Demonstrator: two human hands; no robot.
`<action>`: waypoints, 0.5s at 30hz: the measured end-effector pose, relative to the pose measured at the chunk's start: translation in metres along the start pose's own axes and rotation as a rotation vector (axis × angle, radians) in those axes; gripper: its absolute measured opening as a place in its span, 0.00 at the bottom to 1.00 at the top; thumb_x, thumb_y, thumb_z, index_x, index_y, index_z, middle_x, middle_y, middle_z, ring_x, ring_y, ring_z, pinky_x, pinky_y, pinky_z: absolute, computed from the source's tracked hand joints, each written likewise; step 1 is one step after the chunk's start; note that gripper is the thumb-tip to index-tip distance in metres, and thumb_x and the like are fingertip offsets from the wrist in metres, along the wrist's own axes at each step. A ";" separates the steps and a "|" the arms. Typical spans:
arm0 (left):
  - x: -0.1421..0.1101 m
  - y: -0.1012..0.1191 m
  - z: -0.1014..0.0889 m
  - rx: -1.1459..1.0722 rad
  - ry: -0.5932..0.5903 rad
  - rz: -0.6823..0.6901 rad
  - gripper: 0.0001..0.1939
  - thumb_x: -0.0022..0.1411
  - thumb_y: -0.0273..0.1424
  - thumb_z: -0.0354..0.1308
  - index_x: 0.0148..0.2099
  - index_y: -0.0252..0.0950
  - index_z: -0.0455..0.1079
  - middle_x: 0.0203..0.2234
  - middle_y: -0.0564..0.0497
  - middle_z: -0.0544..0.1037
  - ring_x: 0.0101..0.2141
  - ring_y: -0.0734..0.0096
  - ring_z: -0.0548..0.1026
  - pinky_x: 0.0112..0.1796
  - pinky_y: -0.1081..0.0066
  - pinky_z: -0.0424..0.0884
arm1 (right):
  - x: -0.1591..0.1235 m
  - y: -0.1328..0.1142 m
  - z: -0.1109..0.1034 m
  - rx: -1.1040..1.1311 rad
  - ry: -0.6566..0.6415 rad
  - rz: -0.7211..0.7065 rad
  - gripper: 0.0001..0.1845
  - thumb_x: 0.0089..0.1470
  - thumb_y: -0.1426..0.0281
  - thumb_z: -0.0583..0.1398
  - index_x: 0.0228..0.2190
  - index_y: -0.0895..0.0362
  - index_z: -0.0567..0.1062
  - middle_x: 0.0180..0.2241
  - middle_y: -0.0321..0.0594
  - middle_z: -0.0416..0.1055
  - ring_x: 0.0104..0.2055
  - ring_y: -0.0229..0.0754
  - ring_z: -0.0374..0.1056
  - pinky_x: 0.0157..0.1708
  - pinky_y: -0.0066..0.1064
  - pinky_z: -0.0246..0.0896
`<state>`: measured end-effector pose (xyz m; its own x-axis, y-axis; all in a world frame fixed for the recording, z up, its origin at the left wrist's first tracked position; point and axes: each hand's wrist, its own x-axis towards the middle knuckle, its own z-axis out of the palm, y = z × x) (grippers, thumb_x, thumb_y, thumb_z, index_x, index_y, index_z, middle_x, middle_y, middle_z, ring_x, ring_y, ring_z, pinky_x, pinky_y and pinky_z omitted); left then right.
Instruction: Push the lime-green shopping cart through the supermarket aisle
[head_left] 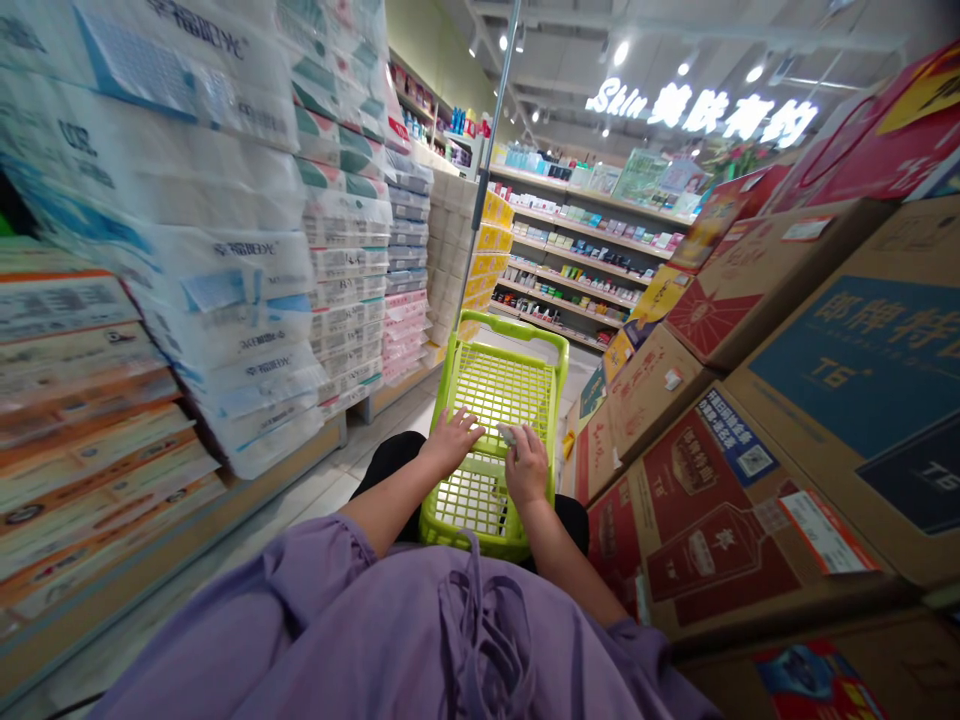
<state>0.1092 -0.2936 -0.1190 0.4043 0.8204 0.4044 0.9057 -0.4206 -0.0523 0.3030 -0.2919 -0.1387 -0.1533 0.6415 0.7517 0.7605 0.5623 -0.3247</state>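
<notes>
A lime-green plastic shopping basket (pixel 448 385) with a grid of holes stands between my knees. My left hand (pixel 453 440) rests on its left side near the middle bar, fingers stretched out and nothing held in them. On the right side of the basket, my right hand (pixel 528 466) has its fingers curled over a small pale grey wad (pixel 507 434), which looks like a cloth or wipe. Most of that wad is hidden under the fingers.
Wrapped tissue packs (pixel 247 290) are stacked high on the left, on a low wooden platform (pixel 285 462). Cardboard cartons (pixel 705 520) crowd the right side. A thin metal pole (pixel 489 150) rises beyond the basket, with stocked shelves (pixel 577 230) behind.
</notes>
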 end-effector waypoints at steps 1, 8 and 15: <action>0.000 0.000 0.000 -0.002 0.002 0.000 0.20 0.63 0.24 0.53 0.56 0.42 0.67 0.57 0.43 0.68 0.62 0.50 0.58 0.58 0.42 0.55 | 0.000 -0.001 0.000 0.011 -0.029 -0.039 0.23 0.55 0.78 0.51 0.50 0.51 0.72 0.52 0.45 0.68 0.57 0.47 0.60 0.57 0.46 0.57; 0.000 -0.001 0.001 -0.009 0.024 -0.003 0.20 0.62 0.24 0.54 0.55 0.44 0.67 0.57 0.45 0.68 0.62 0.52 0.58 0.58 0.42 0.55 | 0.000 0.004 0.003 0.015 -0.021 -0.045 0.21 0.60 0.76 0.49 0.50 0.51 0.72 0.53 0.45 0.67 0.57 0.47 0.60 0.57 0.46 0.58; 0.000 -0.003 0.003 0.021 0.020 0.001 0.20 0.61 0.23 0.54 0.55 0.45 0.66 0.56 0.46 0.69 0.61 0.52 0.59 0.58 0.43 0.55 | 0.000 0.003 0.004 0.029 -0.064 -0.141 0.19 0.61 0.75 0.49 0.49 0.52 0.72 0.51 0.44 0.69 0.55 0.44 0.62 0.57 0.41 0.58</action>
<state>0.1072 -0.2910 -0.1219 0.4030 0.8119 0.4223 0.9078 -0.4131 -0.0721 0.3025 -0.2881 -0.1422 -0.2978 0.5867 0.7531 0.7100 0.6634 -0.2361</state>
